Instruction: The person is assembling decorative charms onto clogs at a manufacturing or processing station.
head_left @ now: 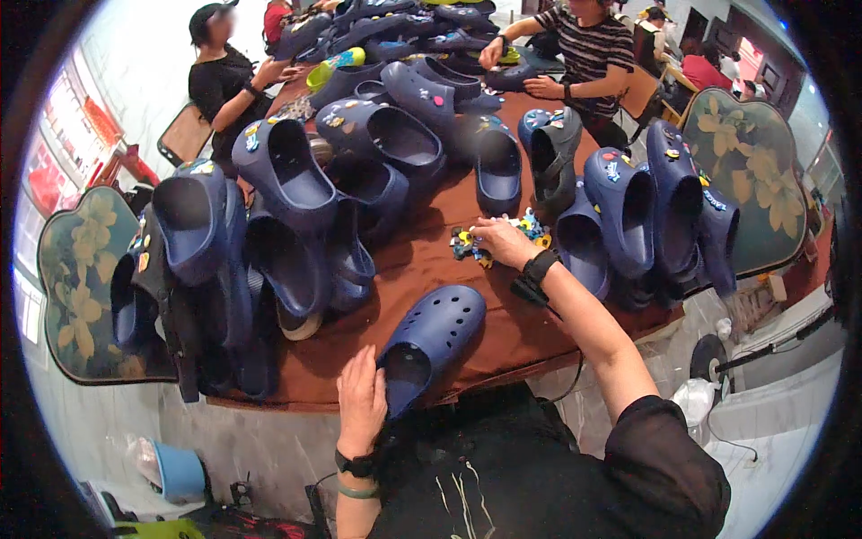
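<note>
clogs (navy) crowding table

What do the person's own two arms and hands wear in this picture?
The left hand is bare, with a black watch-like band and a thin green band at the wrist. The right hand is bare, with a black wrist strap and a black short sleeve.
</note>
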Demonstrator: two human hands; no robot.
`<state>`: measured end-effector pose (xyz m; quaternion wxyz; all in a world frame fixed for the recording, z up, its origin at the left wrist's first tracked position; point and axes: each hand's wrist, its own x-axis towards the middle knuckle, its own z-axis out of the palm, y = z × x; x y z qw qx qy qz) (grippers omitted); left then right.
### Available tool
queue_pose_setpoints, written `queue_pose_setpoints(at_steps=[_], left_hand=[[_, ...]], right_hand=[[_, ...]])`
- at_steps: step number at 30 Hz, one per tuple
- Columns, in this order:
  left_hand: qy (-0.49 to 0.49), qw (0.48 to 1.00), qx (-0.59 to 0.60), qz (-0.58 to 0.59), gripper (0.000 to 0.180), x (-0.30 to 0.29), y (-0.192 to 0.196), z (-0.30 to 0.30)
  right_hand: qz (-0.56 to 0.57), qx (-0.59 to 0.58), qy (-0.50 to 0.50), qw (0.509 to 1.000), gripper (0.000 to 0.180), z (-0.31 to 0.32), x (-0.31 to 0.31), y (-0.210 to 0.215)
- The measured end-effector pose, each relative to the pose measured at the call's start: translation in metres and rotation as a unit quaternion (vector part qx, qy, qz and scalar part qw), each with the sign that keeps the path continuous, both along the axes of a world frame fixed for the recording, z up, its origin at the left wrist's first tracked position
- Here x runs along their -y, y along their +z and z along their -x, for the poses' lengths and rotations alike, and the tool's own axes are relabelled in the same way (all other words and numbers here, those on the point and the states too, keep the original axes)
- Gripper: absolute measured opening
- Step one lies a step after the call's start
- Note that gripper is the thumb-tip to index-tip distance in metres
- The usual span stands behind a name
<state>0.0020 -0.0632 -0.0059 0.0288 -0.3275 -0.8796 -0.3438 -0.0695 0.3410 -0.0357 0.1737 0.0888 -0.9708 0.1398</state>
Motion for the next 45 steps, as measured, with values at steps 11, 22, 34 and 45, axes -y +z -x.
queue_pose_setpoints(at_steps=[11,22,34,45], left_hand=[[0.024,0.995,-0.080,0.059,0.106,-0.039,0.007,-0.018],[0.023,0.996,-0.075,0.032,0.106,-0.039,0.009,-0.020],[0.026,0.995,-0.098,-0.005,0.095,-0.031,0.003,-0.024],[0.034,0.996,-0.071,0.031,0.100,-0.034,0.006,-0.018]], right_hand=[[0.037,-0.065,-0.083,0.994,0.014,-0.011,0.001,0.018],[0.192,-0.050,-0.170,0.965,0.017,-0.039,0.021,0.005],[0.486,0.271,0.109,0.824,0.018,-0.050,0.128,0.094],[0.248,0.182,0.218,0.926,0.015,-0.016,0.135,0.041]])
